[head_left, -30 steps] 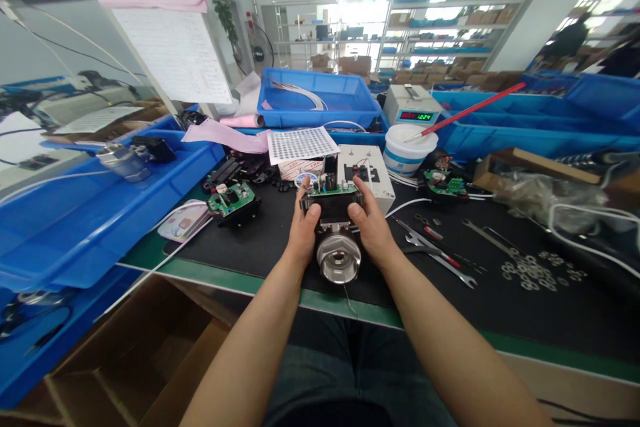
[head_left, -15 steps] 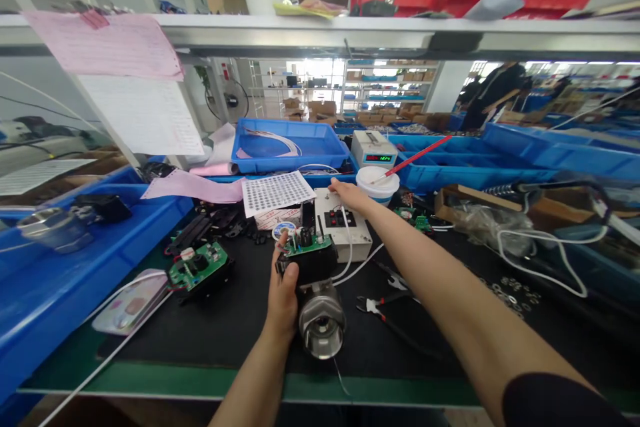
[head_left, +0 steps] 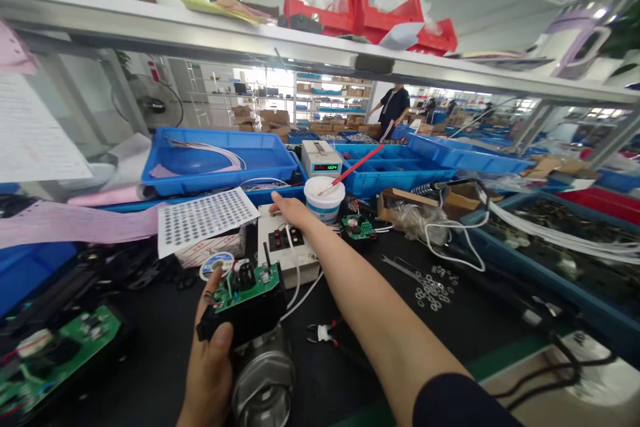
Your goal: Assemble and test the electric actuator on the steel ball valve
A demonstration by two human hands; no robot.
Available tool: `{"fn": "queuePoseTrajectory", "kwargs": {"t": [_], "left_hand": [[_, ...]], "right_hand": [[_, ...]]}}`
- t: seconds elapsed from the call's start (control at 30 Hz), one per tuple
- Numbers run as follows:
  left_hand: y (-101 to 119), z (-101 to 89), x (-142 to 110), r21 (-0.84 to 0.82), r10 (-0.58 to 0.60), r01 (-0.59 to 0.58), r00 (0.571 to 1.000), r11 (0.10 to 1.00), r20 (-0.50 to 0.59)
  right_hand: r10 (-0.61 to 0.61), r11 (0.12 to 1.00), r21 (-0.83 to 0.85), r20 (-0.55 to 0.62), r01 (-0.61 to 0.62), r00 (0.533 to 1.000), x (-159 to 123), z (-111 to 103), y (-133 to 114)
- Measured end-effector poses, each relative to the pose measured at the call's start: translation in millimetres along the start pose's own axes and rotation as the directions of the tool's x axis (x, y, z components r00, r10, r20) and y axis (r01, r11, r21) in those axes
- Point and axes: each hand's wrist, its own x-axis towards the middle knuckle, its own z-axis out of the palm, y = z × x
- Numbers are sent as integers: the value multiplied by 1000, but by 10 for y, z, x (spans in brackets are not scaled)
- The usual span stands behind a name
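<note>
- the left hand (head_left: pixel 210 353) is holding the black housing (head_left: pixel 245 317) in its fingers
- the right hand (head_left: pixel 291 209) is reaching over the white box (head_left: pixel 280 257), finger opening i cannot tell

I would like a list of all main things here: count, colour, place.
Housing: 1, black, left hand
Circuit boards: 3, green, on bench and housing
Metal fitting: 1, silver, below housing
Switch box: 1, off-white, centre
Display unit: 1, pale, behind tub
Tub: 1, white, beside switch box
Stick: 1, red, in tub
Dotted sheet: 1, white, left of switch box
Pliers: 1 pair, partly red, front centre
Rings: many, silver, right
Trays: several, blue, back
Bins: several, red, upper shelf
Standing person: 1, dark clothes, background
Left hand: 1, bare, holding housing
Right hand: 1, bare, over switch box
</note>
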Motion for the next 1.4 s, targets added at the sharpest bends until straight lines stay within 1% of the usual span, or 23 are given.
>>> {"fn": "queuePoseTrajectory", "kwargs": {"t": [0.23, 0.37, 0.5, 0.67, 0.8, 0.97, 1.1, 1.23, 1.4], "left_hand": [[9, -52, -18, -55, -42, 44, 998, 997, 38], [8, -39, -7, -113, -56, 62, 997, 992, 56], [-12, -18, -3, -144, -20, 30, 997, 989, 68], [-49, -28, -13, -110, 31, -23, 997, 994, 70], [-64, -33, -26, -126, 55, -43, 994, 991, 95], [-91, -51, -24, -156, 75, -55, 989, 986, 124], [-114, -73, -10, -148, 99, -80, 987, 986, 128], [-114, -67, -8, -145, 102, -84, 987, 986, 123], [-101, -55, -21, -150, 76, -56, 989, 987, 128]], "right_hand": [[-30, 999, 43, -61, 33, 998, -15, -3, 40], [-40, 997, 58, -73, 44, 997, -29, -9, 39], [-45, 995, 85, -85, 52, 995, -33, 2, 57], [-36, 992, 113, -102, 48, 994, -14, 30, 91], [-13, 992, 121, -111, 26, 994, -2, 42, 106], [-12, 993, 116, -123, 26, 992, -36, 33, 94], [-10, 994, 107, -120, 23, 993, -58, 22, 83], [-8, 995, 97, -124, 20, 992, -63, 20, 80], [-4, 996, 91, -127, 16, 992, -59, 25, 89]]}}
